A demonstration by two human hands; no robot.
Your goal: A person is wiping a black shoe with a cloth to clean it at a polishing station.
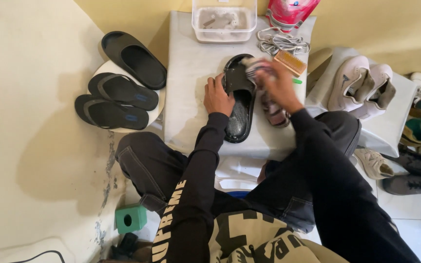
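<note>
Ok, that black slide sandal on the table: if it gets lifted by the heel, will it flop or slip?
The black slide sandal looks moulded in one thick piece, so it probably stays fairly stiff. Its footbed glistens as if wet, so it may be slippery. The left hand steadies its side, while the right hand works a cloth over its strap.
</note>
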